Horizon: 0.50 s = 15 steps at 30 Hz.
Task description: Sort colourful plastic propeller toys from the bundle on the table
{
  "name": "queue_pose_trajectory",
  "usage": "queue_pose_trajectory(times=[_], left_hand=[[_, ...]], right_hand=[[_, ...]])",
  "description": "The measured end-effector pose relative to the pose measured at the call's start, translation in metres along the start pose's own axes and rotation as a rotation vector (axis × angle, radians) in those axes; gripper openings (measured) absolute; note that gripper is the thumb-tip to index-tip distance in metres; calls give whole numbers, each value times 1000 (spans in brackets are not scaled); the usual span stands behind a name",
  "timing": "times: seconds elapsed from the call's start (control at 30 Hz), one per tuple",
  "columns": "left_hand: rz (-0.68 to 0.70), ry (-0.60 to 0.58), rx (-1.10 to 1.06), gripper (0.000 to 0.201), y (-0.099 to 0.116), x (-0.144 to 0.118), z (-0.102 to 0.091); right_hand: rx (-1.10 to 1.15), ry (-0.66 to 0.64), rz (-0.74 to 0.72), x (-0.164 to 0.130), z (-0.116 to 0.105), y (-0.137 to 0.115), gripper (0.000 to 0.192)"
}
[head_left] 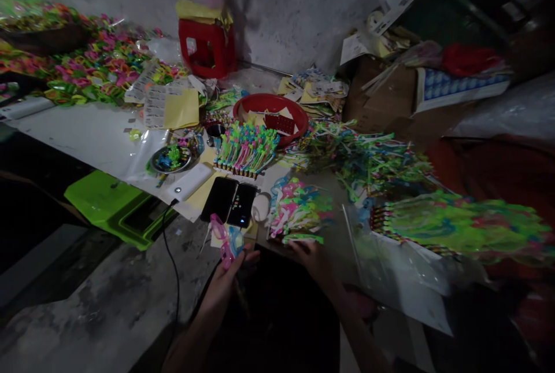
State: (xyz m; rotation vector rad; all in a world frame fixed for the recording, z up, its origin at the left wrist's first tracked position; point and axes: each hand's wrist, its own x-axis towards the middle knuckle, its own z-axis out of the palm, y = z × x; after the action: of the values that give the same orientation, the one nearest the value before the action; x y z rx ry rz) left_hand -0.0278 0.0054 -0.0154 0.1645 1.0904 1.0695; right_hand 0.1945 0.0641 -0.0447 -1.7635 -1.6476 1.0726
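My left hand [232,280] grips a small pink and blue plastic toy [226,241] and holds it up over the floor, just below two black phones [229,201]. My right hand [313,258] reaches forward with its fingers on a green plastic piece [302,239] at the near edge of a pile of pink, blue and green toy parts [298,208]. Whether the right hand grips that piece is unclear in the dim light.
A row of colourful toys on a card [246,150] lies ahead, with a red bowl [271,113] behind. A white power bank [189,183] with a black cable, a green stool [113,205], a red stool [207,43], clear plastic bags [390,257] and cardboard boxes [381,95] surround the spot.
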Motion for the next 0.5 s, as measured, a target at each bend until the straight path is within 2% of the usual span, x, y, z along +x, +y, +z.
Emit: queue_pose_trajectory(times=[0.17,0.27,0.5], left_hand=[[5,-13,2,54,0,1,1],[30,-5,26,54,-2,3,2],[46,-13,19,55,-7,5,5]], right_hand=[[-90,13,-48,4,-2,11,38],[-145,10,-90,10,-1,9,33],[-504,-92,-152,22,4,-33,23]])
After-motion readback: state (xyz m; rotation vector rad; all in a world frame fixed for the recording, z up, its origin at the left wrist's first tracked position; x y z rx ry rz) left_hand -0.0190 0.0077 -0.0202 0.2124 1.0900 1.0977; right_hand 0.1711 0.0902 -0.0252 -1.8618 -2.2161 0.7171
